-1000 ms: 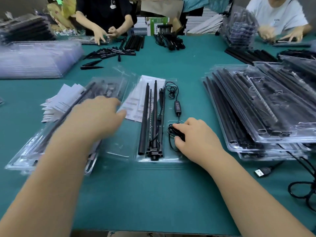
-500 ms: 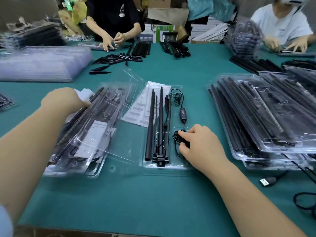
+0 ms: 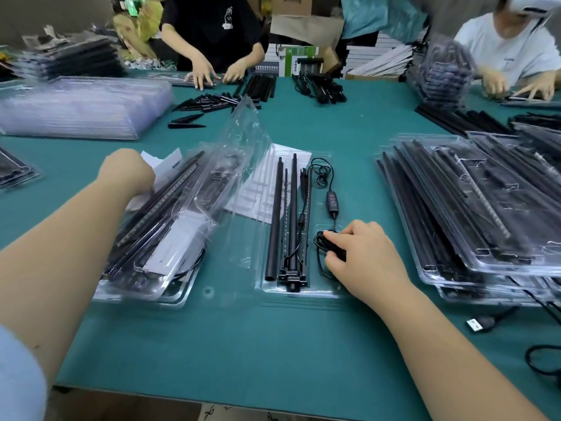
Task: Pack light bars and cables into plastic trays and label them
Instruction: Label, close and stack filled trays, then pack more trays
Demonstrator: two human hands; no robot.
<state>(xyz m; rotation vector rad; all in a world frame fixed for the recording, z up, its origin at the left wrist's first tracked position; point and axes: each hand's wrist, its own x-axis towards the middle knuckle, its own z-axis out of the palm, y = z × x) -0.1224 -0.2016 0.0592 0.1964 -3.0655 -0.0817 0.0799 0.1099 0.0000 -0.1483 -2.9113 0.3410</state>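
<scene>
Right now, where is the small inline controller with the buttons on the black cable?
In the head view the inline controller lies right of centre in the open tray, just right of the black light bars and beyond the right hand.

Bright even overhead light, soft shadows. Glare on clear trays (image 3: 243, 153). Motion blur far left & top right; wide-angle warp at edges.

packing workshop: green table (image 3: 273, 344), stacked plastic trays (image 3: 485, 238), other workers (image 3: 212, 31) sorting parts.

The left hand (image 3: 127, 171) hides its own fingers; the loose cable (image 3: 543, 360) runs off the right edge.
</scene>
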